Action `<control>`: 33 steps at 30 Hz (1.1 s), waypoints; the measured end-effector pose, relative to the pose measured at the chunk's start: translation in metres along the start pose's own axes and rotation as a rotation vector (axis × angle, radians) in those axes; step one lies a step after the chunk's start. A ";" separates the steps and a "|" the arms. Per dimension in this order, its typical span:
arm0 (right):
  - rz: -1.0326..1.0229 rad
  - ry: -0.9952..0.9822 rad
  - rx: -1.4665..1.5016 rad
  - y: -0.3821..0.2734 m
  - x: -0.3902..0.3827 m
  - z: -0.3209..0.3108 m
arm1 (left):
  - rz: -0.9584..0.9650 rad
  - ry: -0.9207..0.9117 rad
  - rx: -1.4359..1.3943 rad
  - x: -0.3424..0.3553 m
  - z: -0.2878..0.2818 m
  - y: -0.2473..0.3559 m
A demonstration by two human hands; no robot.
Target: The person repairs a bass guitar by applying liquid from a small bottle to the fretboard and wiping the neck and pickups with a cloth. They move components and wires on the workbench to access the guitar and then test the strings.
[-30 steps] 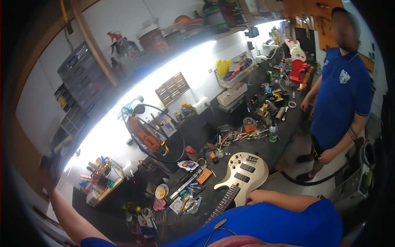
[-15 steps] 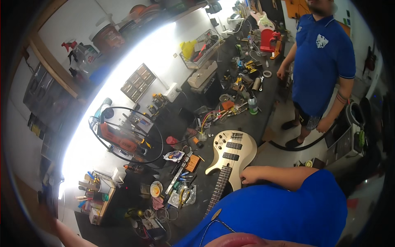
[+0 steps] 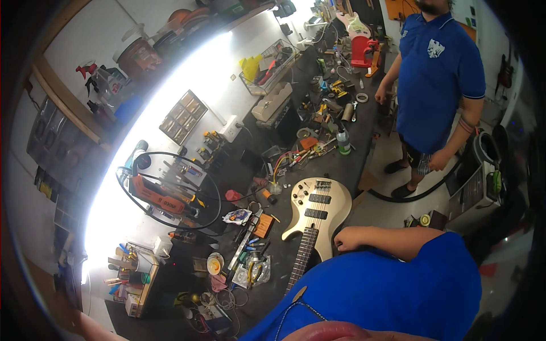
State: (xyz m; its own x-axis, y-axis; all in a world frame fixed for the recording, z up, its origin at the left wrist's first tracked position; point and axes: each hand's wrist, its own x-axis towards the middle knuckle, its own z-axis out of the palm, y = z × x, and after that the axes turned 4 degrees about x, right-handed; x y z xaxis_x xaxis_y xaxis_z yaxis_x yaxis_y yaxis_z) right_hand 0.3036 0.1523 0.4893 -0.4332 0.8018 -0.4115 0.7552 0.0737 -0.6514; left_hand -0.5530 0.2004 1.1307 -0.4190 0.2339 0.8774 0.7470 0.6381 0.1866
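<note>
A cream electric bass guitar (image 3: 337,213) lies face up on the dark workbench, its dark-fretted neck running toward me and partly hidden by my blue shirt. Two black pickups, a bridge and several dark knobs show on its body. My right hand (image 3: 345,239) rests beside the guitar's lower edge, fingers curled in, with nothing seen in them; whether it touches the body I cannot tell. At the lower left rim my left forearm (image 3: 94,328) reaches out to the side. The left hand itself is lost in the dark, blurred edge of the picture.
Tools, cables and small parts crowd the bench, among them an orange-handled power tool (image 3: 156,196), a wooden block (image 3: 263,225) and a spray bottle (image 3: 343,142). Another person in a blue shirt (image 3: 438,85) stands across at the right. A pale guitar (image 3: 352,25) lies far back.
The whole view has shifted slightly, so the bench items sit a little further left. My right hand stays beside the guitar, and the other person stands in the same place.
</note>
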 end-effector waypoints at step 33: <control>0.020 -0.098 -0.064 0.000 0.020 -0.005 | 0.176 0.292 0.115 0.031 0.019 -0.097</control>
State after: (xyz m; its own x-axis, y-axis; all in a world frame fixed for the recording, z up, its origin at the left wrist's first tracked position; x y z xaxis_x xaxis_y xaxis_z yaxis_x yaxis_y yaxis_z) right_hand 0.2976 0.1714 0.4844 -0.4614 0.7419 -0.4864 0.7926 0.0984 -0.6018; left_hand -0.6486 0.1599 1.1313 -0.1112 0.1386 0.9841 0.7245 0.6891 -0.0152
